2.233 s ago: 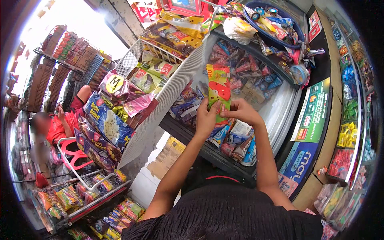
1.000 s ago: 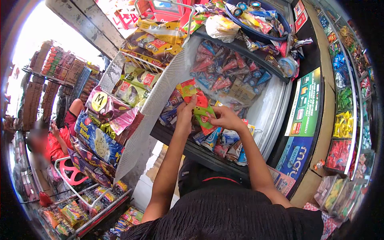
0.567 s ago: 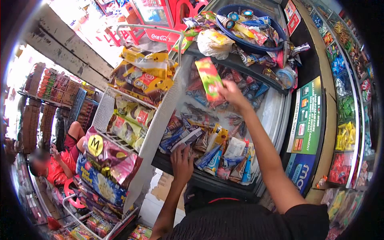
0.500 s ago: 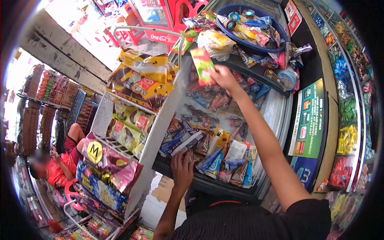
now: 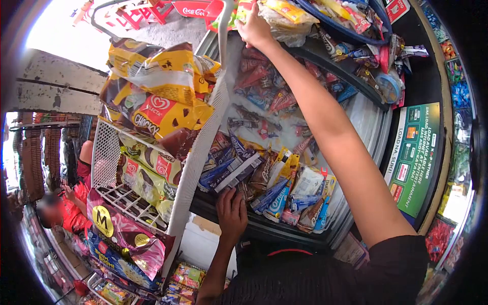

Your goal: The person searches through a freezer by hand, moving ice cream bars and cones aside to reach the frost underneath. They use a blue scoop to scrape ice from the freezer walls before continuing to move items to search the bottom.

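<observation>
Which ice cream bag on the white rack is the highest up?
The yellow and brown bag with the red heart logo. It sits at the rack's top, above the pink bag marked M.

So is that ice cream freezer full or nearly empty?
Full: the freezer is crowded with wrapped cones and bars from front to back.

Freezer chest [image 5: 363, 119] — ice-cream packets [image 5: 274, 188] heaped inside; blue basin [image 5: 378, 25] atop it.

Packed wrapped ice creams [image 5: 274, 188] crowd the chest freezer's near end; the frosty middle strip [image 5: 284, 134] looks freer. A white wire rack [image 5: 195, 152] walls its left side.
</observation>
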`<state>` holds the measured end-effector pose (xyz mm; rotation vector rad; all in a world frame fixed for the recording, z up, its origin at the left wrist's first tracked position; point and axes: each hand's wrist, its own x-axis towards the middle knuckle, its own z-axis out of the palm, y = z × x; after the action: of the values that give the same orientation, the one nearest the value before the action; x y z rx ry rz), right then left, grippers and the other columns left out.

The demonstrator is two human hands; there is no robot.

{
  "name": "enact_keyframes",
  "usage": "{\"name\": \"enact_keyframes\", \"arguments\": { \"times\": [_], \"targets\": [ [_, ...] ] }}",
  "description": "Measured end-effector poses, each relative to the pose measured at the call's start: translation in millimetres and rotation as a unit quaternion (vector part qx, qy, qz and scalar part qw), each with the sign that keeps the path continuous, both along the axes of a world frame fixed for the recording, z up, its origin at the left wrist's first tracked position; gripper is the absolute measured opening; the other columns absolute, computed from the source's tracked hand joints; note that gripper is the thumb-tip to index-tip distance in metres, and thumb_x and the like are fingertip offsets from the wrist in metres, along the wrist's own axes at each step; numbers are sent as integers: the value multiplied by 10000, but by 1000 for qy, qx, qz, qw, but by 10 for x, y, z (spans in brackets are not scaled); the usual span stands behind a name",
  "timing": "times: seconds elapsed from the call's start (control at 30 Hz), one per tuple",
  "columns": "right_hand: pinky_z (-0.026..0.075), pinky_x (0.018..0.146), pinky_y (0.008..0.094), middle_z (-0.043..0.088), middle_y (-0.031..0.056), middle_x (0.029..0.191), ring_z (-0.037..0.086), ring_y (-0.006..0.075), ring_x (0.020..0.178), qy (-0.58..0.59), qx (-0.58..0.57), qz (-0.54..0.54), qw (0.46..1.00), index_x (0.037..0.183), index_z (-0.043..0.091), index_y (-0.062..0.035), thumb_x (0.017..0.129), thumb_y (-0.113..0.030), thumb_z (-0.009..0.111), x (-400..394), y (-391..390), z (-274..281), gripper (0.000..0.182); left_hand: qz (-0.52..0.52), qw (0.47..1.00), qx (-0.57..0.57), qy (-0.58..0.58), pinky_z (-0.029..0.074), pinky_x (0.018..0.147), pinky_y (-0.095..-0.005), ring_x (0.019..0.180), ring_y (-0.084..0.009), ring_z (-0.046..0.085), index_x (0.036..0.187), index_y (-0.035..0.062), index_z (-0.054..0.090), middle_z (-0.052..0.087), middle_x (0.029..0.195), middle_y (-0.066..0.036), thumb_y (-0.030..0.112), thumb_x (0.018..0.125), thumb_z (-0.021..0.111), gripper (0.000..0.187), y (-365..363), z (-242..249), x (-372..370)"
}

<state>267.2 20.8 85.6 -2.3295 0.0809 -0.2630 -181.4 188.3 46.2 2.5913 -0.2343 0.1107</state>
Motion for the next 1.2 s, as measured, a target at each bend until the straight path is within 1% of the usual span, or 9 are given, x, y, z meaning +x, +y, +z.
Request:
{"name": "enact_keyframes", "arguments": {
  "times": [0.07,0.13,0.27,0.33,0.4,0.57,1.0,1.07,1.2],
  "targets": [
    [484,562,422,604,186,931,590,325,710,-35,-57,20,998,1374,324,-142,825,-245,607,-175,-124,-125,626,-4,1000,4,5,349,950,-470,1122,-329,454,1044,10,580,515,1144,-148,92,839,543,223,-11,32,29],
    [475,521,392,581,118,543,591,302,486,-190,-1,69,979,1362,218,-32,825,-211,570,-718,-207,-177,666,-7,1000,9,13,349,949,-471,1122,-326,456,1041,10,581,516,1144,-146,89,839,544,220,-11,40,22],
    [489,683,424,641,180,781,631,329,729,32,98,166,981,1233,468,-51,791,-187,570,-1687,-617,-493,473,-8,1000,5,30,317,972,-469,1160,-328,419,1073,22,579,490,1177,-145,79,871,514,220,-11,18,1],
    [487,671,362,651,169,845,647,254,756,205,60,188,958,968,638,-35,779,-196,580,-2167,-965,-777,255,-12,999,14,30,314,973,-471,1160,-328,418,1073,25,577,487,1178,-143,76,869,515,220,-9,12,-8],
    [483,542,275,637,85,730,601,121,609,231,15,188,954,1010,637,-28,814,-136,562,-2688,-1310,-924,236,-8,1000,10,22,308,977,-472,1163,-326,414,1069,29,573,481,1186,-136,65,860,521,217,-11,3,-8],
    [481,554,331,647,142,773,620,183,561,266,167,-48,948,996,626,-21,789,-165,591,-3614,-1829,-910,255,-28,999,12,10,314,974,-475,1147,-320,429,1056,37,571,488,1170,-131,59,836,535,224,-27,3,13],
    [500,636,393,647,158,831,638,294,716,183,-59,281,940,951,624,18,789,-180,555,-2265,-1310,-2230,265,-10,998,60,21,302,985,-501,1158,-317,425,1082,59,586,488,1189,-131,73,833,544,253,-84,-3,46],
    [506,687,402,646,196,859,638,322,824,307,-291,370,827,872,649,-7,717,-120,559,-2025,-1054,-2650,212,-12,996,79,40,299,986,-513,1160,-331,424,1087,61,586,477,1210,-144,77,828,553,262,-99,9,76],
    [507,708,418,645,177,882,629,321,866,284,-310,457,783,851,660,-14,695,-72,554,-1829,-628,-3263,198,-8,992,109,58,300,986,-521,1151,-337,431,1071,61,588,471,1218,-154,94,813,570,260,-107,-21,102]
  ]
}}
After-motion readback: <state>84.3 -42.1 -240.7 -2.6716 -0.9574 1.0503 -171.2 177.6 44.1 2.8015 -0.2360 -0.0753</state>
